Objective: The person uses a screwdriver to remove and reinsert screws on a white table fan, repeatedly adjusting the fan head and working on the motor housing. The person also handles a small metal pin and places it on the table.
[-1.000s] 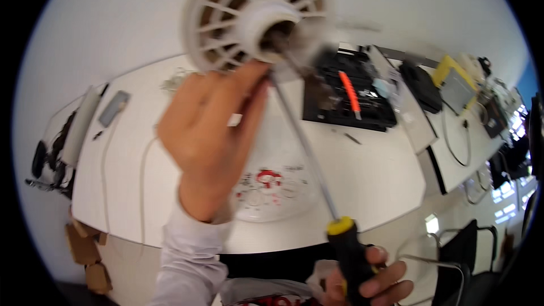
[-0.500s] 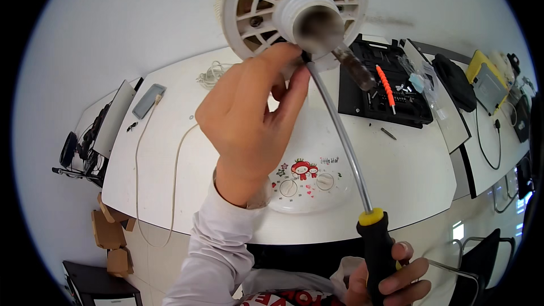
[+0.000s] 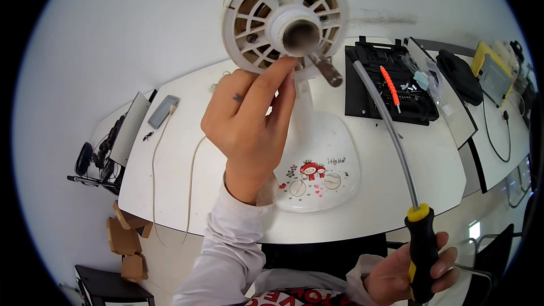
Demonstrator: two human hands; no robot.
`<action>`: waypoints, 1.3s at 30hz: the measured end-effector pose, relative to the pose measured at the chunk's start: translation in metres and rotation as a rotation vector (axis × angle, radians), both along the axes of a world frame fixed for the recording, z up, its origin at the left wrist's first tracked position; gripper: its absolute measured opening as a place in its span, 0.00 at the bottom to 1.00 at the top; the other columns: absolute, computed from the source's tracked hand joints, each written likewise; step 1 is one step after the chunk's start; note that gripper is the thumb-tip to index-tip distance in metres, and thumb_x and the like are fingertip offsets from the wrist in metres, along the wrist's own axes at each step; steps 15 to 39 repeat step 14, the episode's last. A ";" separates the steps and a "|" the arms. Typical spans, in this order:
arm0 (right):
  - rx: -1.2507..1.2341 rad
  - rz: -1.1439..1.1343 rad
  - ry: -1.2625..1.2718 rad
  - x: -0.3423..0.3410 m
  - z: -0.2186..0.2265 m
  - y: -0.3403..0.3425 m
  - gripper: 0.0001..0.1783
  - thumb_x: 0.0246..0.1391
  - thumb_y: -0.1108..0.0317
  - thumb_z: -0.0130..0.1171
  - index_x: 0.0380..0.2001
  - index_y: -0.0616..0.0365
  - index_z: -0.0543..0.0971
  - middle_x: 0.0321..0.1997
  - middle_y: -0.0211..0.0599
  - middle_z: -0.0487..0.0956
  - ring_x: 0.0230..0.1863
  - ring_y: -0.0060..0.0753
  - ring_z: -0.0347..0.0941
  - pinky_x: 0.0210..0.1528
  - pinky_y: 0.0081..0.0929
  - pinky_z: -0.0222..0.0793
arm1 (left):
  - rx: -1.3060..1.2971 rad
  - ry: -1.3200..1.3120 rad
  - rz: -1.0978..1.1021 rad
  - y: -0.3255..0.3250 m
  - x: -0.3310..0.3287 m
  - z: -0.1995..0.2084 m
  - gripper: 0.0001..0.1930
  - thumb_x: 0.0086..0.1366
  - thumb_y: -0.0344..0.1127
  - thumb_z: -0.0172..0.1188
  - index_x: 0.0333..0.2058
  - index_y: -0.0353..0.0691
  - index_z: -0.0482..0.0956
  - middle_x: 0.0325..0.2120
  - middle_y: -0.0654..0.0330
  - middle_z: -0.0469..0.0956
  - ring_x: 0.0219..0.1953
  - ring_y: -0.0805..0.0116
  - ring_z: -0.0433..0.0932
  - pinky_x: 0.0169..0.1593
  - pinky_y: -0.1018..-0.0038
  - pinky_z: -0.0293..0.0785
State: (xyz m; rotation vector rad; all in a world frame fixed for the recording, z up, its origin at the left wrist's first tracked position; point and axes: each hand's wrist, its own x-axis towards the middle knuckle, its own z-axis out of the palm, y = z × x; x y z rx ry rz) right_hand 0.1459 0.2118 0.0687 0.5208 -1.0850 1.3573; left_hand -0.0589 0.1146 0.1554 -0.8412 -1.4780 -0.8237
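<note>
A white fan motor housing (image 3: 341,11) with a slotted round front faces me at the top. A tubular collar and a dark, stained metal rod (image 3: 328,73) stick out of it. Just under the collar, my left hand (image 3: 246,122) is closed, thumb and forefinger pinched together; whatever lies between the fingertips is hidden. My right hand (image 3: 396,272), at the lower right, grips the black and yellow handle of a screwdriver (image 3: 421,249). Its long shank points up and leftward, the tip apart from the fan and in front of the toolbox. Below the housing, the white fan base (image 3: 317,141) stands on the table.
An open black toolbox (image 3: 357,99) with an orange flexible shaft (image 3: 390,86) lies at the right. A grey power strip (image 3: 163,112) and its pale cable (image 3: 154,175) are on the white table (image 3: 226,204) at left. Cardboard boxes (image 3: 123,237) sit on the floor.
The screwdriver has moved right, its tip leaving the area beside my left fingers. My left hand stays under the collar. The whole view has shifted slightly.
</note>
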 end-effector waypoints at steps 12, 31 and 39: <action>-0.116 0.107 -0.239 -0.012 0.005 0.002 0.22 0.42 0.64 0.67 0.33 0.42 0.62 0.40 0.24 0.67 0.58 0.42 0.65 0.57 0.47 0.66 | 0.048 0.019 0.132 0.010 0.005 0.000 0.12 0.42 0.26 0.69 0.27 0.46 0.80 0.27 0.65 0.70 0.32 0.68 0.64 0.32 0.75 0.61; -0.109 0.137 -0.251 -0.013 0.006 0.002 0.21 0.43 0.64 0.66 0.33 0.42 0.62 0.40 0.25 0.67 0.58 0.43 0.65 0.57 0.47 0.66 | 0.046 -0.002 0.116 0.010 0.005 -0.002 0.11 0.43 0.27 0.68 0.28 0.47 0.80 0.29 0.65 0.70 0.33 0.68 0.64 0.32 0.74 0.61; -0.109 0.137 -0.251 -0.013 0.006 0.002 0.21 0.43 0.64 0.66 0.33 0.42 0.62 0.40 0.25 0.67 0.58 0.43 0.65 0.57 0.47 0.66 | 0.046 -0.002 0.116 0.010 0.005 -0.002 0.11 0.43 0.27 0.68 0.28 0.47 0.80 0.29 0.65 0.70 0.33 0.68 0.64 0.32 0.74 0.61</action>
